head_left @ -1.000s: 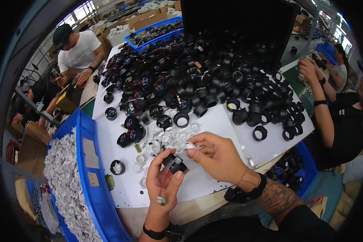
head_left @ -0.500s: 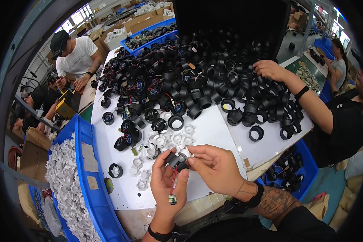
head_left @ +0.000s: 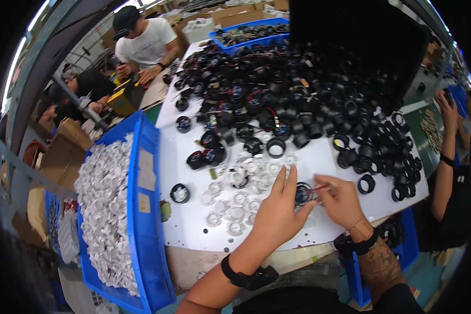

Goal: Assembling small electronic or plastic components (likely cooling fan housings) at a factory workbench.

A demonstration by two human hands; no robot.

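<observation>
In front of me a black round housing (head_left: 303,194) with a dark inside sits on the white tabletop, between my two hands. My left hand (head_left: 281,209) lies along its left side, fingers stretched out and the thumb pointing toward its lower edge; whether it touches the housing I cannot tell. From the right, my right hand (head_left: 343,203) pinches a thin red wire (head_left: 322,187) that runs out of the housing. Its fingers are slightly blurred. Small white plastic cups (head_left: 235,212) lie loose to the left of my left hand.
A large heap of black rings and wired housings (head_left: 256,89) covers the table's far part. A blue bin (head_left: 146,209) full of white pieces stands at the left. One black ring (head_left: 180,193) lies near it. A co-worker (head_left: 146,47) sits far left; another person's arm (head_left: 447,152) is at right.
My hands held a black part with red wires up above the table; now a housing rests on the table between them. The left fingers have straightened. The view has shifted, and the right-hand co-worker's hand has left the heap.
</observation>
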